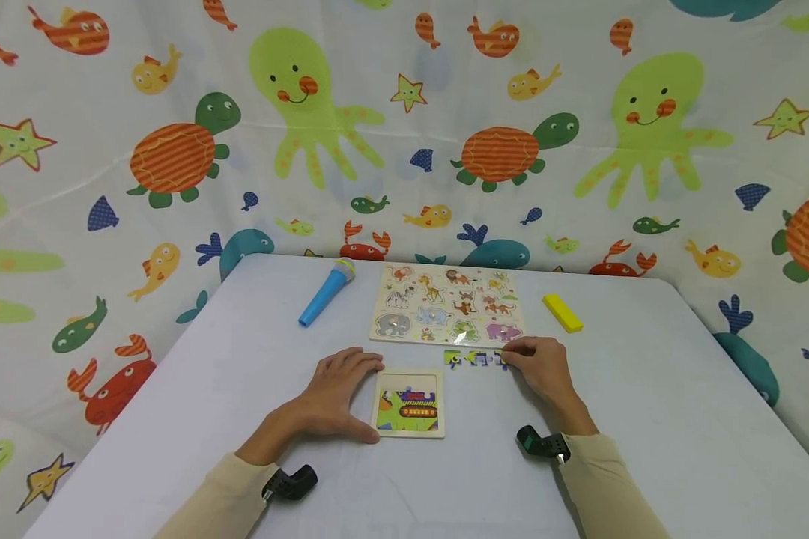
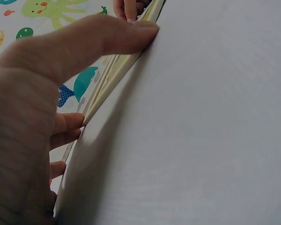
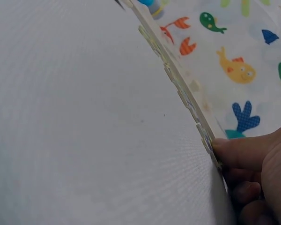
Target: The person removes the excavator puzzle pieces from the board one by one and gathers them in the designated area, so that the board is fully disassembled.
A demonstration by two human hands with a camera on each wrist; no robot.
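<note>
A small square jigsaw tray (image 1: 409, 434) lies flat on the white table, with a partly filled picture of a yellow and red tracked vehicle. My left hand (image 1: 337, 393) spreads beside it, thumb (image 2: 131, 37) at its near left corner and forefinger at its far left corner. Several loose jigsaw pieces (image 1: 477, 359) lie in a row beyond the tray. With thumb and forefinger, my right hand (image 1: 542, 368) pinches the rightmost jigsaw piece (image 1: 500, 358), which the fingers partly hide. The other fingers of that hand (image 3: 257, 173) are curled under.
A wooden animal peg puzzle (image 1: 448, 303) lies just behind the row of pieces. A blue toy microphone (image 1: 323, 296) lies to its left and a yellow block (image 1: 562, 313) to its right. Behind the table hangs a cloth (image 1: 391, 165) printed with sea animals.
</note>
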